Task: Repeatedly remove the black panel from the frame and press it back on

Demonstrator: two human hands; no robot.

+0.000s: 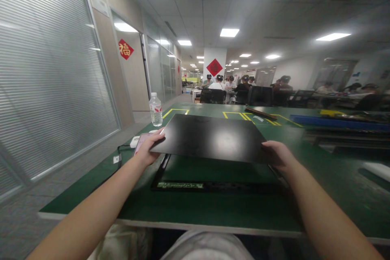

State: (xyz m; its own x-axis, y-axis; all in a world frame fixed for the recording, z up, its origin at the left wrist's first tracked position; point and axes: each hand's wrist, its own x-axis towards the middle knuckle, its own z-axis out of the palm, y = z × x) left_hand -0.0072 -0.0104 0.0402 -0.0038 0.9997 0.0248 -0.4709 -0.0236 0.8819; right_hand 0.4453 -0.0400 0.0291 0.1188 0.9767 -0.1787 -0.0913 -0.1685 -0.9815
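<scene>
A flat black panel (210, 136) is held level above the green table (213, 211). My left hand (150, 148) grips its left edge, thumb on top. At the right edge my right hand (278, 155) is closed round the panel, its fingers mostly hidden underneath. Below the panel a thin black rectangular frame (158, 176) lies on the table, with a green circuit strip (180, 185) along its near side. The panel covers the far part of that frame.
A water bottle (156, 109), a phone (141, 143) and a white plug with black cable (135, 141) are at the left. A dark bar (260, 113) lies behind the panel; a blue strip (341, 122) and dark parts are at the right. People sit in the background.
</scene>
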